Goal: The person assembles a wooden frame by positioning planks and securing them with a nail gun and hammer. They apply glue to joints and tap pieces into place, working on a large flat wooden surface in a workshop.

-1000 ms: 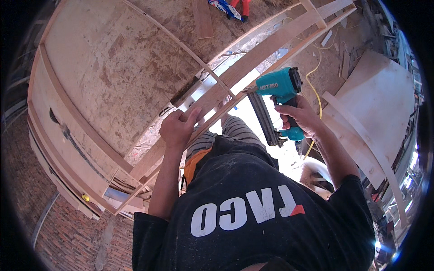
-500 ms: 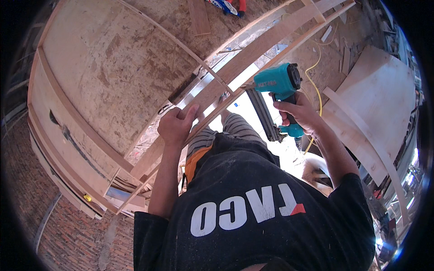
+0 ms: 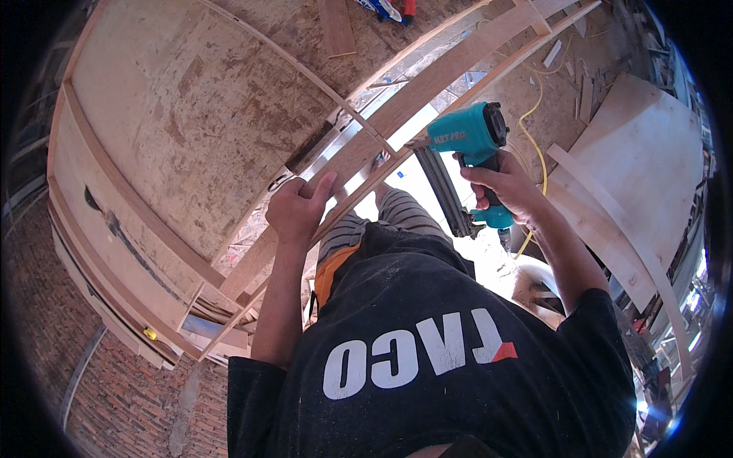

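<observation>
In my right hand (image 3: 505, 185) is a teal and black nail gun (image 3: 467, 131), my fingers wrapped round its handle. Its nose meets the edge of a long wooden strip (image 3: 365, 187), close to where a thin crosspiece (image 3: 324, 88) joins it. My left hand (image 3: 299, 208) grips a wide flat board (image 3: 347, 156) of the same frame, thumb on top and fingers curled over the far side. The gun's dark magazine (image 3: 443, 191) slants down toward my legs. The trigger finger is partly hidden.
A yellow hose (image 3: 544, 164) trails over the floor at the right. Beyond it lean a pale plywood sheet (image 3: 634, 168) and a curved wooden strip (image 3: 622, 221). A large plywood panel (image 3: 191, 130) fills the left, above a brick surface (image 3: 137, 397). Wood scraps (image 3: 553, 53) lie at the far right.
Almost nothing differs. The view has shifted very slightly; both hands keep their grips, and the nail gun's nose stays at the strip.
</observation>
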Motion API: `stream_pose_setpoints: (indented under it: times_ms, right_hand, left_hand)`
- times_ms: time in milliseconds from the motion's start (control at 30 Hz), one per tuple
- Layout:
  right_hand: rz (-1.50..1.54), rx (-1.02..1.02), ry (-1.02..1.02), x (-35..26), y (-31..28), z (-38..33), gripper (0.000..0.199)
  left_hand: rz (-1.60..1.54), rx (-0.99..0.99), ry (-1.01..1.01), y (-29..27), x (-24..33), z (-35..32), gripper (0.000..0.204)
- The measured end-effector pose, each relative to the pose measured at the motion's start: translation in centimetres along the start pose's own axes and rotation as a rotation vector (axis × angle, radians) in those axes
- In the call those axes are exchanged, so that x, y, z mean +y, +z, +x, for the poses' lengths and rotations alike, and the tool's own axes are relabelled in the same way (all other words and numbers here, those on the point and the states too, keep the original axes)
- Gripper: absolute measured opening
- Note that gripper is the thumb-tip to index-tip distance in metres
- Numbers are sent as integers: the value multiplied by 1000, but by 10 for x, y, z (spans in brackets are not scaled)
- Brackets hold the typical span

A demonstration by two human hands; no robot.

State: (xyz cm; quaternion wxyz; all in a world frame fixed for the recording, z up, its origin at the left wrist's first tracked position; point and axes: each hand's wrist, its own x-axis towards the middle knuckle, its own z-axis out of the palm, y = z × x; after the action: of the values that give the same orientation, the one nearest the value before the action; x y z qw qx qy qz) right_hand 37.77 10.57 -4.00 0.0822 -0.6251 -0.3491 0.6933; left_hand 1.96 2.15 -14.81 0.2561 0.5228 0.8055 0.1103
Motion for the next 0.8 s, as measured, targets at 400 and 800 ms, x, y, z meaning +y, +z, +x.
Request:
stream_pose_setpoints:
  times_ms: [400, 800]
  right_hand:
    - [203, -30, 161, -12, 2, 14, 46]
    - [188, -70, 176, -13, 3, 24, 43]
  left_hand:
    - [11, -20, -22, -1, -1, 2, 70]
    - [48, -5, 46, -3, -5, 7, 72]
